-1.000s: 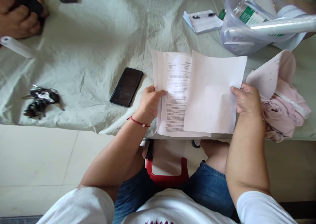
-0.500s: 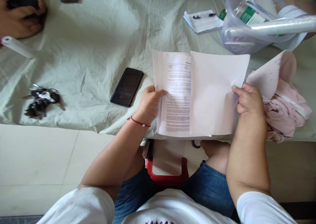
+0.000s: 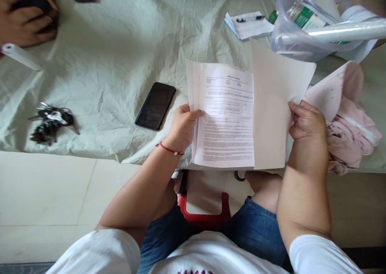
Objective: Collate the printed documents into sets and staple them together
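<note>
Papers [image 3: 224, 117] are sitting between my two hands at the near edge of the table [image 3: 120, 56], and working from the left of the view I am first passing another person's hand [image 3: 25, 22] closed round something dark at the far corner, a white roll [image 3: 19, 56] just beside it, then a bunch of keys [image 3: 50, 123] and a dark phone [image 3: 155, 106] lying face up on the wrinkled pale cloth. My left hand [image 3: 182, 127] is gripping the left margin of the printed sheets, thumb on top and fingers curled beneath, holding the stack tilted towards me. My right hand [image 3: 306, 121] is pinching the right edge of a blank-backed page [image 3: 276, 109] that is standing lifted off the stack and folding over to the right. To do this well, I judge I should be keeping the left grip firm on the margin so the lower sheets are not sliding, and letting the page travel by its edge alone without creasing it. Print is covering the exposed sheet with a bold heading at its top, but it is too small for me to read. Further right, a crumpled pink cloth [image 3: 350, 137] is lying just beside my right hand, and behind it a clear plastic tub [image 3: 289, 44] is holding a green-labelled bottle [image 3: 304, 18] whose wording I cannot make out, with a notepad and pen [image 3: 249, 24] near it.
</note>
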`<state>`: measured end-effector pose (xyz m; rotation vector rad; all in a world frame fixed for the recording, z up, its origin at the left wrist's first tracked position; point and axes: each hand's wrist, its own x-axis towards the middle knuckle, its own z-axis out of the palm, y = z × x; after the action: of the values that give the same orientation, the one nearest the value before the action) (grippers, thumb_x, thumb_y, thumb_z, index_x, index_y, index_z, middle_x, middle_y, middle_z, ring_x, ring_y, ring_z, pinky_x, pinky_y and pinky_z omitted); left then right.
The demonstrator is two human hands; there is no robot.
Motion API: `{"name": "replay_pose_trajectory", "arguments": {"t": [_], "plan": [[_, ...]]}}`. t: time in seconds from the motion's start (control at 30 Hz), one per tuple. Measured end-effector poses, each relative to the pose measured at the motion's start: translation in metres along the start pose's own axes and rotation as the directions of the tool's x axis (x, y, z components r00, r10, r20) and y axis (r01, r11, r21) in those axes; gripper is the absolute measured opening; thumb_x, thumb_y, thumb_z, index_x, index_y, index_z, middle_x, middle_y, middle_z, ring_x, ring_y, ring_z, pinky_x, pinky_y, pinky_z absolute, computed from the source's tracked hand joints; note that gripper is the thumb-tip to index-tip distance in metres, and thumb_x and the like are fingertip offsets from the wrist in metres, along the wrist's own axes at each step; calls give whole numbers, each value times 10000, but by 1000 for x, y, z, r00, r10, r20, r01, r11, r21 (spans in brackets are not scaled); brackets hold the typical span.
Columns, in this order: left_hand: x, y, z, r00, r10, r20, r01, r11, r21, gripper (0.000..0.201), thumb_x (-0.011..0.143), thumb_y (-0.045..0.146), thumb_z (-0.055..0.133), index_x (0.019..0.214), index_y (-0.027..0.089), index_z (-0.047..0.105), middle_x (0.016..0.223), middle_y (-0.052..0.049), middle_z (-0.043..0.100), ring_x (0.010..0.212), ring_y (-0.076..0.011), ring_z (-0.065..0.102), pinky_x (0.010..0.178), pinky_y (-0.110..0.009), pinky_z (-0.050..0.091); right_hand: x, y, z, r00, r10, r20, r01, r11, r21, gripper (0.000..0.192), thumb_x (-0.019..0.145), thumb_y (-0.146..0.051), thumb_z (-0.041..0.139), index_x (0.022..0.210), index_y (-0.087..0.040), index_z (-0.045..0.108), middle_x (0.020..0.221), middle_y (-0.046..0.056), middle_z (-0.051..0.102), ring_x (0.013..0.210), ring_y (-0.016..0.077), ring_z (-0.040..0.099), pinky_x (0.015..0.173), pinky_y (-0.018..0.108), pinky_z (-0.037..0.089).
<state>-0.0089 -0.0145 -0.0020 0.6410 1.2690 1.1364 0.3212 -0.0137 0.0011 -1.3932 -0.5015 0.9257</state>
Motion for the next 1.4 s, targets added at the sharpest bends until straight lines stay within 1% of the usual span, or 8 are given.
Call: {"name": "replay_pose_trajectory", "arguments": {"t": [0.23, 0.4, 0.63, 0.8, 0.93, 1.13, 1.27, 1.4], "plan": [[1, -1, 0, 1000, -1, -3, 1, 1000, 9, 278, 592, 191, 839, 853, 190, 743, 871, -61, 808, 826, -266, 757, 906, -442, 640, -2, -2, 2, 1000, 15, -22, -15, 1000, 7, 222, 746, -21, 763, 923, -135, 834, 914, 32, 848, 835, 128, 770, 756, 179, 646], [0, 0, 0, 1000, -4, -3, 4, 1000, 12, 290, 596, 195, 838, 871, 187, 747, 892, -62, 814, 836, -272, 766, 917, -451, 644, -3, -4, 3, 1000, 11, -19, -11, 1000, 18, 211, 741, -22, 755, 901, -137, 830, 865, 22, 835, 766, 123, 754, 722, 178, 643], [1, -1, 0, 1000, 6, 10, -6, 999, 35, 310, 608, 220, 819, 907, 189, 742, 912, -73, 802, 936, -313, 787, 965, -482, 651, -2, -2, 1, 1000, 5, 5, -5, 1000, -2, 233, 723, -51, 772, 919, -160, 832, 930, 19, 844, 843, 129, 773, 788, 176, 655], [0, 0, 1, 1000, -2, -7, 2, 1000, 17, 288, 591, 214, 816, 869, 191, 745, 896, -68, 805, 904, -300, 779, 924, -456, 655, -3, -3, 2, 1000, 8, -18, -7, 1000, 6, 218, 714, -42, 775, 896, -149, 827, 898, 30, 838, 816, 131, 759, 801, 183, 652], [-1, 0, 2, 1000, 0, -9, 0, 1000, 15, 279, 593, 209, 814, 865, 194, 752, 905, -70, 810, 925, -306, 783, 900, -445, 658, -2, -1, 1, 1000, -22, 6, 23, 999, -25, 216, 698, -73, 801, 883, -181, 823, 898, 12, 844, 856, 148, 766, 802, 204, 665], [0, 0, 1, 1000, -7, -7, 7, 1000, 15, 266, 596, 204, 823, 847, 206, 735, 885, -60, 805, 943, -313, 786, 917, -454, 662, 2, 2, -3, 999, -22, 32, 23, 999, -27, 300, 656, -120, 890, 942, -184, 828, 964, 18, 857, 891, 155, 777, 832, 219, 664], [-2, 1, 1, 1000, -8, 2, 8, 1000, 7, 279, 599, 193, 822, 861, 203, 727, 882, -61, 794, 938, -309, 782, 931, -450, 654, 3, 3, -4, 1000, -17, 21, 17, 999, -34, 290, 661, -121, 869, 941, -188, 826, 963, 20, 856, 913, 160, 770, 837, 231, 654], [-3, 3, 1, 1000, -17, -2, 17, 1000, 18, 262, 611, 177, 805, 860, 199, 726, 894, -65, 797, 908, -299, 773, 922, -447, 644, 3, 8, -3, 997, -70, 35, 73, 993, -93, 248, 679, -146, 846, 923, -181, 821, 942, 31, 846, 899, 178, 759, 913, 292, 645]]}}
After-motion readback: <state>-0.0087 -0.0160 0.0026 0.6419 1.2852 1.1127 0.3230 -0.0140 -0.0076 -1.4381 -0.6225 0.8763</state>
